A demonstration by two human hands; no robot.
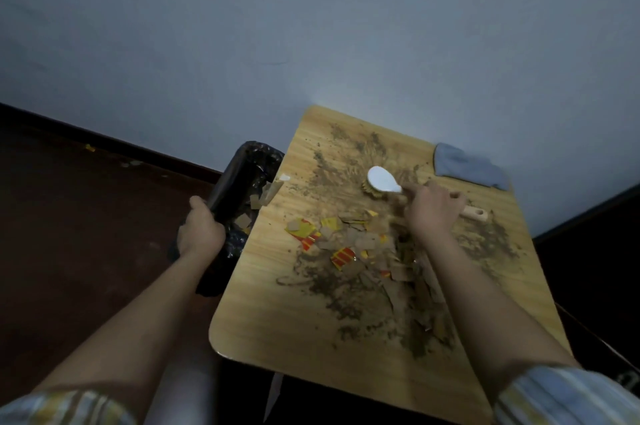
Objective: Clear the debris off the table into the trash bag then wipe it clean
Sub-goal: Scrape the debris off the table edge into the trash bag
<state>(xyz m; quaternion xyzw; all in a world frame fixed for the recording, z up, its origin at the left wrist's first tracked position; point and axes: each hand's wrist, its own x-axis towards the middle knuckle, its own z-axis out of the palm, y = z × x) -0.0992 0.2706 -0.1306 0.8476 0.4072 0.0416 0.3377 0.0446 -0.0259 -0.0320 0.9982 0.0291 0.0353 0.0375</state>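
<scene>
- The counter (270, 313) fills the lower right, its near rounded corner bare; from the middle out toward 1 o'clock it carries smeared dirt (349, 300).
- The debris (349, 251), torn cardboard with red-and-yellow scraps, lies heaped mid-counter, just at 7 o'clock of the right hand (429, 209).
- That right hand is wrapped round the wooden handle of a brush (382, 182), whose white back faces up and whose bristles meet the surface beyond the heap.
- At 9 o'clock of the heap, the left hand (201, 227) is clamped on the rim of the trash bag (242, 168) (black, lining a bin), held against the counter's left edge; some scraps are already inside.
- A blue-grey cloth (467, 166) waits at the far right corner, at 1 o'clock.
- Risk, as I judge it: a hard sweep could fling pieces past the bag mouth onto the floor, or the bag could sag away from the edge and open a gap.
- The right forearm covers part of the heap; the bag's depth is too dark to read.
</scene>
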